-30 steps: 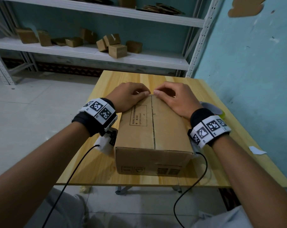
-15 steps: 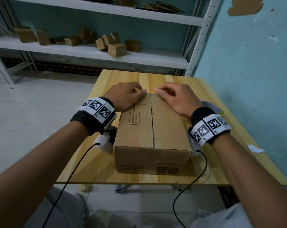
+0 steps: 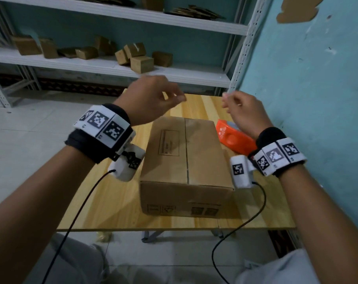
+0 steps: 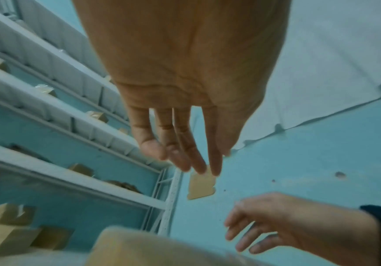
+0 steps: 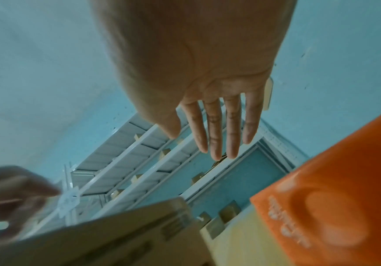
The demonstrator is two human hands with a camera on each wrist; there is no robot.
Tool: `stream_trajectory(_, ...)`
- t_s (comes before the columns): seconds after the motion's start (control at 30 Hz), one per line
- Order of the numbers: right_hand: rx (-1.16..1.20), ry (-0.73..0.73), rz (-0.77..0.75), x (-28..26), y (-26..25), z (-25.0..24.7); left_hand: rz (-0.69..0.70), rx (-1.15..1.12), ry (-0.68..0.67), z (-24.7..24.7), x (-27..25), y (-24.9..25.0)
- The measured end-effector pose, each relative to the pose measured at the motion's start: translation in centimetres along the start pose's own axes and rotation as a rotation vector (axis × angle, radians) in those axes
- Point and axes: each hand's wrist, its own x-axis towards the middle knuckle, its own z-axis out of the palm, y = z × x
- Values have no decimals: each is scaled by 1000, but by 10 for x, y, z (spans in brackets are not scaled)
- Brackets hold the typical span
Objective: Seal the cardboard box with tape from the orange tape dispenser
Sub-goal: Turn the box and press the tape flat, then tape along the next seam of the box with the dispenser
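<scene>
The cardboard box (image 3: 185, 160) is set on the wooden table (image 3: 116, 203), below and between the two hands. Its top flaps are folded shut, so nothing inside it can be seen. The seam down the middle of the lid is seen bare in the head view.

The left hand (image 3: 148, 100) is held up in the air above the far left corner of the box. Its grip is loose and apart, and nothing is held in it. The right hand (image 3: 244, 112) is held up above the far right side of the box, with its grip apart too and nothing in it. The hands are not touching the box or each other.

The orange tape dispenser (image 3: 234, 138) is lying on the table just under the right hand, beside the right side of the box.

In the right wrist view the straight fingers (image 5: 214, 126) are shown from below, and raised letters on the dispenser (image 5: 335, 198) are seen close up but are too blurred to read. In the left wrist view the left fingers (image 4: 180, 140) are shown hanging loose, and the right hand (image 4: 283, 221) is seen too. Small brown boxes (image 3: 136, 56) on a white shelf (image 3: 104, 66) beyond both hands are seen best in the head view.
</scene>
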Motion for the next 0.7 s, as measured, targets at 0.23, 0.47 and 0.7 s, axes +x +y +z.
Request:
stream_trajectory(0.23,-277,-156,256,-11,36,-22,77,35,-324,-5,-12,34)
stream_trajectory(0.47,-461,-298,344,-20,48,-23,52,120,-360,-7,-13,35)
stream_trajectory(0.7,-507,-359,320,-21,53,-20,-7,230,-509,10,-8,25)
